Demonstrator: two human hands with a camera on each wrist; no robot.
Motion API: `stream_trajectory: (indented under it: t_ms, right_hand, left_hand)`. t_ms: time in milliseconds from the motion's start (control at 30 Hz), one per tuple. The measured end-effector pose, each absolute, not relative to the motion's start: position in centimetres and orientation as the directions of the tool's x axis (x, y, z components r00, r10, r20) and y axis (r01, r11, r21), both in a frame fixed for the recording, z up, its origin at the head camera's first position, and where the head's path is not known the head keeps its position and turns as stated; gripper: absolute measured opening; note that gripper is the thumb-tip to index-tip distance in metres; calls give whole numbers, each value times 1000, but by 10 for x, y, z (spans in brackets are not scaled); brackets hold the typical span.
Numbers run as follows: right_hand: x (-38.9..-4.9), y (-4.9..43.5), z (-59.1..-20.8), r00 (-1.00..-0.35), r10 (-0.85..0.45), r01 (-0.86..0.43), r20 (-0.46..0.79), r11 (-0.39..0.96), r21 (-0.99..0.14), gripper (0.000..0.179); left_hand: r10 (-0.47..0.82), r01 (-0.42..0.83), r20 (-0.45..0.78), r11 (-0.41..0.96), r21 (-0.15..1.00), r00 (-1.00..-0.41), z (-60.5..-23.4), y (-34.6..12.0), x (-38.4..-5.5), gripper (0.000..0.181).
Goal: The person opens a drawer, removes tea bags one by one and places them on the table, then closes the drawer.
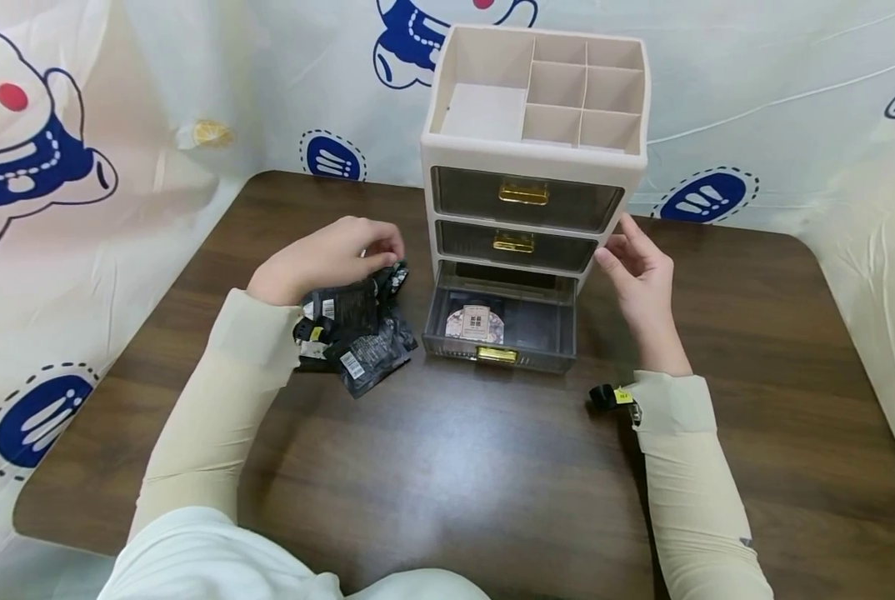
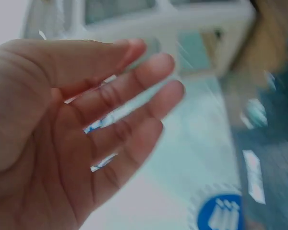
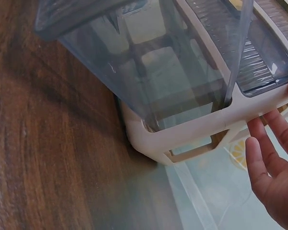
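A white desktop drawer unit (image 1: 533, 150) stands at the table's back. Its bottom drawer (image 1: 530, 337), grey and see-through with a gold handle, is pulled out; a pink printed packet (image 1: 475, 323) lies inside. Left of it, several black foil packets (image 1: 372, 354) lie heaped. Over the heap's far edge is my left hand (image 1: 335, 258); in the blurred left wrist view its fingers bend loosely around nothing. My right hand (image 1: 642, 279) rests against the unit's right side, thumb at the front edge. Fingertips (image 3: 254, 148) touch the side frame in the right wrist view.
Above the open drawer are two closed drawers (image 1: 526, 198) with gold handles. The unit's top is a divided tray (image 1: 485, 112). A patterned cloth (image 1: 282, 83) hangs around the brown table (image 1: 447, 467). Small black devices (image 1: 603, 397) sit at the wrists.
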State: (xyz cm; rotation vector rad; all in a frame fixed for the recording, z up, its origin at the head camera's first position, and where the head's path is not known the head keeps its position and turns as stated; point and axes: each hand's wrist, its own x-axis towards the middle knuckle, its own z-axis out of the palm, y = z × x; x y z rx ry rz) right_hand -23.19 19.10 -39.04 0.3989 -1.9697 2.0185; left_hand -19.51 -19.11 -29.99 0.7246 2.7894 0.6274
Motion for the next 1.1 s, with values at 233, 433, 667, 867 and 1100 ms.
stream_trajectory:
  t_ms: [233, 433, 667, 867, 1100]
  right_hand:
    - [-236, 195, -381, -908, 35, -418, 417, -23, -908, 52]
    - [-235, 193, -381, -913, 35, -408, 407, -27, -913, 52]
    - [-233, 189, -386, -917, 21, -399, 399, -3, -917, 50]
    - [-232, 190, -388, -913, 21, -409, 408, -26, -912, 51]
    - [-230, 189, -390, -915, 19, -404, 404, -30, -914, 50]
  left_hand:
    - [676, 610, -10, 672, 421, -737, -284, -128, -199, 14]
    - [684, 612, -196, 722, 323, -703, -300, -87, -211, 19]
    - [572, 512, -409, 819, 257, -710, -303, -67, -219, 36]
    - [480, 459, -590, 866, 199, -649, -301, -50, -224, 49]
    - [406, 445, -707, 884, 144, -578, -311, -42, -229, 63]
